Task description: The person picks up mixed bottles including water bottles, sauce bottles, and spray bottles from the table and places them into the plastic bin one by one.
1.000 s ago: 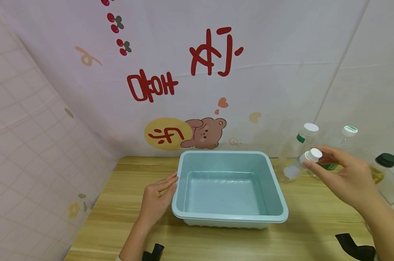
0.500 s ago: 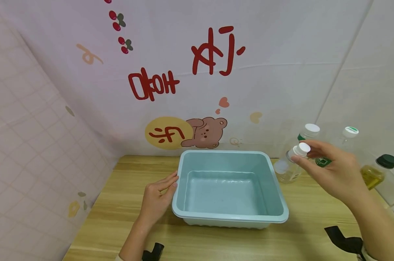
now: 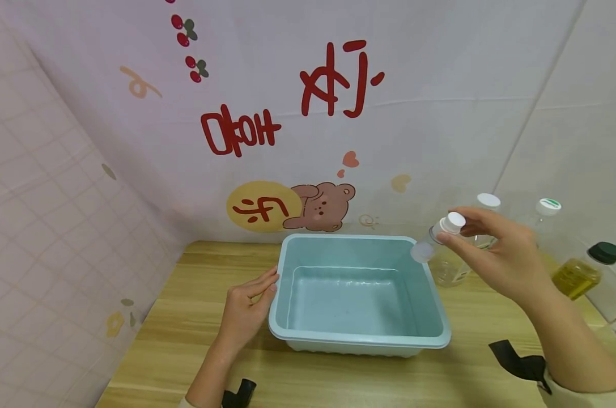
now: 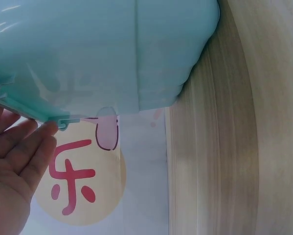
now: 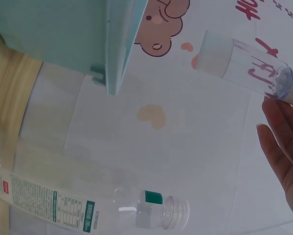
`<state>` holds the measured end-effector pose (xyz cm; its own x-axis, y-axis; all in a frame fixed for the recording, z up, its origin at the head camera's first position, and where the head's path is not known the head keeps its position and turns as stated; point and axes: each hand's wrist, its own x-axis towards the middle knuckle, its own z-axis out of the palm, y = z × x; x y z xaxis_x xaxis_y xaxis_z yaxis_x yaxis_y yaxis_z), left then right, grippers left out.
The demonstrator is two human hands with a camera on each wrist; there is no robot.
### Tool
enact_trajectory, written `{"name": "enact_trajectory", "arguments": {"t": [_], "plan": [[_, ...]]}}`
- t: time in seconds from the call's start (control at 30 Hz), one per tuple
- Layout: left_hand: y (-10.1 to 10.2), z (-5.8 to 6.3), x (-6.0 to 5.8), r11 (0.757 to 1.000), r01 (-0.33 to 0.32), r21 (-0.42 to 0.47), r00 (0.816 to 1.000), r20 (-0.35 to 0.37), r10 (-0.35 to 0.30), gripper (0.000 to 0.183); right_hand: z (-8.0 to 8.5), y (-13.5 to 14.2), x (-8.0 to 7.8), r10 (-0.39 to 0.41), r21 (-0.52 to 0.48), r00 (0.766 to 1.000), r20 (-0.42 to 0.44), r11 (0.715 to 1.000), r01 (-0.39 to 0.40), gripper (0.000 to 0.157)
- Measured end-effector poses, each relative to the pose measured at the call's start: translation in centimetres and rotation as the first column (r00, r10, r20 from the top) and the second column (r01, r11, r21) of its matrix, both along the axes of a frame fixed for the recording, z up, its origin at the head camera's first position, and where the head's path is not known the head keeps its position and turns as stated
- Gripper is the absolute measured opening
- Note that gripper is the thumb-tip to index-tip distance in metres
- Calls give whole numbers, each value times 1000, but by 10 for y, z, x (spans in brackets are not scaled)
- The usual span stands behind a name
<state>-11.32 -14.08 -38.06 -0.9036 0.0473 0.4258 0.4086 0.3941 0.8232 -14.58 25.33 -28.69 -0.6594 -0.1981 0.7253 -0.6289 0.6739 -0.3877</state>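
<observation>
while the left hand (image 3: 243,310) is touching the tub (image 3: 356,340) with outstretched fingers, the right hand (image 3: 502,262) is pinching the bottle (image 3: 429,242), which should be clearing the rim (image 3: 439,306).

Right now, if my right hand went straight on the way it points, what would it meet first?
Likely the wall behind the tub: the bottle your right hand holds looks higher than the tub's rim, so it may pass over. Depth is unclear.

Looks homelike, hard to place further. Has a wood-grain table (image 3: 348,381) backed by white cloth (image 3: 430,136) printed with a cartoon bear (image 3: 325,208) and cherries (image 3: 182,39).
</observation>
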Motion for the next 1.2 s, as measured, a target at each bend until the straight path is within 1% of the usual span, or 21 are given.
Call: {"name": "enact_trajectory", "arguments": {"t": [0.13,0.37,0.67,1.0,1.1,1.2], "plan": [[0,0,0,1000,-3,6,1000,16,3,24,1,-6,-4,51,-14,999,-18,999,-51,54],[-1,-1,0,1000,9,23,1000,28,-9,24,5,-16,-10,69,-19,997,-16,997,-69,53],[-1,-3,-1,1000,11,28,999,33,-12,25,11,-30,-17,129,-31,991,-19,991,-130,49],[-1,-1,0,1000,0,21,1000,30,-1,25,15,-47,-23,106,-44,991,81,994,-103,41],[0,-1,1,1000,2,22,1000,30,-3,24,16,-54,-25,111,-53,988,111,993,-105,41],[-1,-1,0,1000,6,20,1000,30,-6,24,16,-60,-28,142,-67,981,131,989,-134,40]]}}
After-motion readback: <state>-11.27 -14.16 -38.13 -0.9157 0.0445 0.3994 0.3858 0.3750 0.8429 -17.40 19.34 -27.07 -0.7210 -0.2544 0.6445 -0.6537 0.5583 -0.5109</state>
